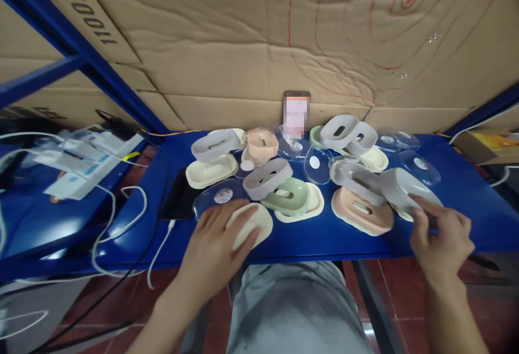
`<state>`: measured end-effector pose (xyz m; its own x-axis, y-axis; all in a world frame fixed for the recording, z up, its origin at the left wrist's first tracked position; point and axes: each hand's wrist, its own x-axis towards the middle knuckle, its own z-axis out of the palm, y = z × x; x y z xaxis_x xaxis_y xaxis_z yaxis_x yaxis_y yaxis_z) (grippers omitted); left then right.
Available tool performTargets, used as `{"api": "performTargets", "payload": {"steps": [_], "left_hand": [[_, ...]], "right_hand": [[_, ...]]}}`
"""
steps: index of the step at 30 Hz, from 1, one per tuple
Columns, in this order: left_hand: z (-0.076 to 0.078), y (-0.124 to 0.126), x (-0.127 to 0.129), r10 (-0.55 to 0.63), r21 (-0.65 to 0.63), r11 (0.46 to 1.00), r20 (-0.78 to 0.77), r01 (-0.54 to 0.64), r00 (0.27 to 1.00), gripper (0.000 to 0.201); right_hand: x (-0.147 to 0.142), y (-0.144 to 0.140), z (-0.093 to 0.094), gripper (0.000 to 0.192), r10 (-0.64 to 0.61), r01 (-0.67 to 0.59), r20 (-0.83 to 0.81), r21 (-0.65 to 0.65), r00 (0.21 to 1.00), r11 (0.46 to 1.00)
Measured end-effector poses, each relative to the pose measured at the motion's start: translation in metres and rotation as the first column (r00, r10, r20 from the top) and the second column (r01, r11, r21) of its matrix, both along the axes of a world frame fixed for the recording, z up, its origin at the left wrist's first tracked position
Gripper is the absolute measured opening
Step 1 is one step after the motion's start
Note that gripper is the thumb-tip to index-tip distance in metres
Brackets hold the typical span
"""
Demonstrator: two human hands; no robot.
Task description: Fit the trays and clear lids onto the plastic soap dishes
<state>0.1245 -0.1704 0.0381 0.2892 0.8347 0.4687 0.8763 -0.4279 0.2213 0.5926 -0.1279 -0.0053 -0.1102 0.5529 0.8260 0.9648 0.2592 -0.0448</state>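
Observation:
My left hand (219, 238) is at the front edge of the blue table, its thumb and fingers around a cream oval soap dish tray (259, 227). Beside its fingertips lies a clear lid (208, 197) with a round label. My right hand (441, 235) pinches the near edge of a grey soap dish (403, 184), which is tilted. Left of that dish are a peach soap dish (344, 211) and another grey dish (348, 175). Between my hands a green slotted dish (290, 197) rests on a cream tray (314, 205), with a grey slotted dish (263, 181) behind it.
More dishes and clear lids (318, 165) spread along the back of the blue table (300, 243). A phone (295, 116) leans against the cardboard wall (227, 62). A dark phone (178, 194) with a white cable (160, 251) lies at left, near a power strip (85, 173).

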Motion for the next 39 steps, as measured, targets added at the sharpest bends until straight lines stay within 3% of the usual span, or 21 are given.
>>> {"api": "performTargets", "payload": {"steps": [3, 7, 10, 13, 16, 19, 21, 23, 25, 27, 29, 31, 33, 36, 39], "left_hand": [[-0.035, -0.042, -0.005, 0.015, -0.067, 0.998, -0.078, -0.02, 0.997, 0.033], [-0.066, -0.071, -0.025, 0.003, -0.11, 0.994, -0.092, -0.013, 0.996, 0.043], [-0.066, -0.079, -0.025, -0.1, -0.138, 0.986, -0.07, 0.09, 0.993, 0.047], [-0.059, -0.077, -0.009, -0.182, -0.142, 0.975, -0.062, 0.172, 0.981, 0.046], [-0.057, -0.069, 0.016, -0.263, -0.15, 0.956, -0.053, 0.253, 0.963, 0.046], [-0.059, -0.059, 0.036, -0.312, -0.163, 0.938, -0.006, 0.306, 0.95, 0.047], [-0.06, -0.053, 0.044, -0.301, -0.162, 0.939, 0.031, 0.302, 0.953, 0.047], [-0.061, -0.049, 0.046, -0.281, -0.152, 0.946, 0.046, 0.285, 0.959, 0.047], [-0.061, -0.047, 0.043, -0.273, -0.14, 0.951, 0.04, 0.276, 0.961, 0.046], [-0.06, -0.049, 0.036, -0.265, -0.134, 0.954, 0.038, 0.267, 0.964, 0.046], [-0.058, -0.053, 0.025, -0.234, -0.132, 0.962, 0.049, 0.239, 0.971, 0.047], [-0.055, -0.054, 0.01, -0.146, -0.12, 0.981, 0.064, 0.153, 0.987, 0.049], [-0.053, -0.048, -0.005, 0.012, -0.089, 0.996, 0.076, -0.005, 0.997, 0.054], [-0.054, -0.028, -0.027, 0.255, -0.066, 0.965, 0.03, -0.253, 0.966, 0.064], [-0.059, -0.007, -0.04, 0.336, -0.125, 0.931, -0.077, -0.343, 0.939, 0.064]], "right_hand": [[0.021, -0.007, -0.025, 0.02, -0.127, 0.126, -0.041, -0.02, 0.991, 0.992], [0.02, -0.007, -0.036, 0.03, -0.114, 0.104, -0.04, -0.201, 0.993, 0.974], [0.017, -0.005, -0.038, 0.027, -0.131, 0.115, -0.057, -0.229, 0.99, 0.967], [0.019, -0.006, -0.04, 0.024, -0.196, 0.169, -0.133, -0.189, 0.972, 0.967], [0.021, -0.011, -0.038, 0.024, -0.146, 0.118, -0.14, -0.188, 0.979, 0.975], [0.01, -0.024, -0.035, 0.027, -0.092, 0.079, -0.159, -0.085, 0.983, 0.993], [-0.009, -0.038, -0.035, 0.025, -0.002, 0.001, -0.204, -0.005, 0.979, 1.0], [-0.037, -0.053, -0.037, 0.026, 0.161, -0.169, -0.235, -0.015, 0.959, 0.985], [-0.071, -0.067, -0.038, 0.03, 0.35, -0.384, -0.232, -0.119, 0.907, 0.916], [-0.106, -0.075, -0.037, 0.031, 0.517, -0.549, -0.187, -0.25, 0.836, 0.798], [-0.134, -0.077, -0.032, 0.03, 0.618, -0.614, -0.117, -0.349, 0.778, 0.707], [-0.154, -0.073, -0.025, 0.028, 0.657, -0.622, -0.069, -0.408, 0.751, 0.668], [-0.165, -0.067, -0.019, 0.027, 0.666, -0.62, -0.067, -0.443, 0.743, 0.648], [-0.173, -0.06, -0.017, 0.027, 0.663, -0.619, -0.088, -0.465, 0.744, 0.633], [-0.176, -0.06, -0.02, 0.027, 0.657, -0.62, -0.102, -0.462, 0.747, 0.634]]}}
